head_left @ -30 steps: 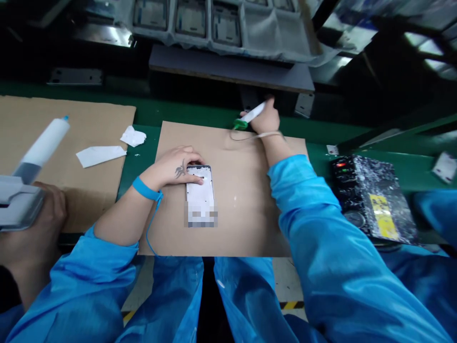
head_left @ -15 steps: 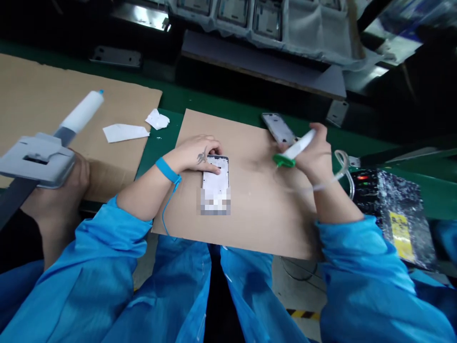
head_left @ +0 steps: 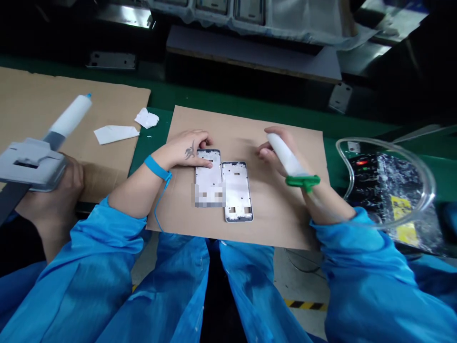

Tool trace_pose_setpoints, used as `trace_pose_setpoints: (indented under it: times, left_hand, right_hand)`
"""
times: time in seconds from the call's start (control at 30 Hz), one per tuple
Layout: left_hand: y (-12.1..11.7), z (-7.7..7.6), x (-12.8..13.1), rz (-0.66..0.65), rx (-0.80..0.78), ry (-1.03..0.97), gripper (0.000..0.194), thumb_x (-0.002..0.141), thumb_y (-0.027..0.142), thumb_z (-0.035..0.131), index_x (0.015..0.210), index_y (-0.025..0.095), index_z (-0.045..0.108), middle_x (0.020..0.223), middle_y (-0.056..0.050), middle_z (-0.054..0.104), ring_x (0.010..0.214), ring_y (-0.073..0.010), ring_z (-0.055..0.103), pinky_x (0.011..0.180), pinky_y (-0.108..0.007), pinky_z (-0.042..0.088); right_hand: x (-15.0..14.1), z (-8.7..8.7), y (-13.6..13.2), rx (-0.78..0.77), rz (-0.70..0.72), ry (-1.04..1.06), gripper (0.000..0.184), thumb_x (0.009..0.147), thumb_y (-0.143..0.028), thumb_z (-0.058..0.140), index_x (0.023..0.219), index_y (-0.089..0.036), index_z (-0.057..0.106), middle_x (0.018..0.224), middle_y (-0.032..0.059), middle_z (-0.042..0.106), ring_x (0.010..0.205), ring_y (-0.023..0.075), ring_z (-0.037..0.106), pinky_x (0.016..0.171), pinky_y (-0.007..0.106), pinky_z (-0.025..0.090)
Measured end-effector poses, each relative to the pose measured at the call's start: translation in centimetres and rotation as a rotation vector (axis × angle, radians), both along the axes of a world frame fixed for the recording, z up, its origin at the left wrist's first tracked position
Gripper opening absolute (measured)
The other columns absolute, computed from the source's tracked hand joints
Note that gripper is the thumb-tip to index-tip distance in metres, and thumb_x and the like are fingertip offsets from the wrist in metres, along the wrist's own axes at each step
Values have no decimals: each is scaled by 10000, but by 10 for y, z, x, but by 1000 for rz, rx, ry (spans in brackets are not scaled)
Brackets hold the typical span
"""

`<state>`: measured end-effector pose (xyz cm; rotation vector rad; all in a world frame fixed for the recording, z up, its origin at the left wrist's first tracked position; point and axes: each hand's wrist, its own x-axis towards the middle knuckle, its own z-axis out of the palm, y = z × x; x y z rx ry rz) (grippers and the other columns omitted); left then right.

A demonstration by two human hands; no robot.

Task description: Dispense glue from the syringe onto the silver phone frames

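My left hand (head_left: 191,150) grips a light-grey phone frame (head_left: 209,174) at its upper left, thumb on the face and fingers curled by the top edge. The lower end of that frame is blurred. Touching or almost touching its right side, a second phone frame (head_left: 237,193) lies flat on the cardboard sheet (head_left: 278,219), set slightly lower. To the right, above the cardboard, my right hand (head_left: 285,155) holds a white dispensing syringe (head_left: 285,155) with a green cap (head_left: 303,181). A clear tube (head_left: 424,166) loops away from it. The syringe tip is hidden.
At the left, another person's hand (head_left: 53,183) is beside a grey clamp-like device (head_left: 30,164) with a white cylinder. Paper scraps (head_left: 116,134) lie on a second cardboard (head_left: 117,102). A black control box (head_left: 378,181) stands right. Trays with phone frames (head_left: 250,10) are at the back.
The second phone frame has come from the cardboard's upper right edge to beside the first one. My right hand has moved back from it, and the syringe has turned, green cap now toward the wrist.
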<state>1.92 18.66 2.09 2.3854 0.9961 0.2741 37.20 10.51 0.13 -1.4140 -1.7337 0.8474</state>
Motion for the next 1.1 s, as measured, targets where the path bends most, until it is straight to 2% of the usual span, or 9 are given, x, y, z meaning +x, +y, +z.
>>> trace_pose_setpoints:
  times: [0.13,0.23,0.3,0.43,0.57,0.7,0.8,0.9,1.1]
  left_hand:
    - [1,0,-2,-21,3,-16,713,721,660,941,1197,156,773,1143,-125,768,991,-286,713,896,-390,529]
    - [0,-1,0,-56,26,-27,666,766,658,923,1182,154,794,1144,-129,765,1028,-296,712,913,-395,525]
    - [-4,-2,5,-90,41,-39,643,807,670,901,1194,166,802,1148,-124,763,1059,-304,710,929,-399,519]
    - [-14,-4,15,-169,37,-57,637,876,742,831,1205,198,796,1154,-110,759,1085,-305,702,965,-408,502]
    - [-18,-7,20,-193,40,-66,702,878,863,752,1104,199,774,1051,-93,750,978,-283,681,891,-394,472]
    - [-16,-11,20,-207,38,-77,726,819,907,774,996,205,733,950,-64,735,891,-262,658,836,-384,444]
    - [-14,-10,18,-224,19,-73,708,818,895,789,965,206,715,946,-64,740,889,-258,667,828,-381,448]
    - [-13,-8,17,-231,5,-50,695,825,881,799,968,207,708,969,-72,750,904,-261,680,823,-384,456]
    - [-14,-5,18,-216,-13,-43,675,822,866,815,975,217,714,976,-68,751,916,-264,682,839,-392,468]
  right_hand:
    - [-22,-25,25,-35,-68,341,864,891,-961,628,1447,-303,560,838,-5,730,673,200,692,580,333,532]
    - [-35,-27,19,-92,-102,482,877,866,-1033,549,1306,-287,680,771,-1,679,622,198,666,533,336,506]
    - [-43,-22,10,-141,-104,535,803,850,-1004,633,1187,-281,724,744,-2,670,589,188,641,522,334,509]
    - [-56,-14,-5,-179,2,434,629,786,-797,916,1091,-283,720,664,-34,665,518,167,588,504,322,494]
    - [-60,-13,-9,-72,53,337,534,839,-724,922,1028,-279,694,717,-11,704,578,171,614,530,320,485]
    - [-58,-17,-10,-44,39,316,561,814,-755,925,972,-266,700,831,28,746,649,179,654,562,328,527]
    - [-56,-21,-8,-67,-47,395,634,803,-853,870,1019,-293,665,822,7,731,601,176,630,520,334,531]
    - [-57,-22,-6,-138,-129,432,663,820,-880,839,1093,-321,612,831,-6,743,616,194,685,550,357,602]
    - [-63,-11,-12,-157,-28,291,636,872,-829,840,1161,-316,599,975,52,799,764,250,798,659,422,700]
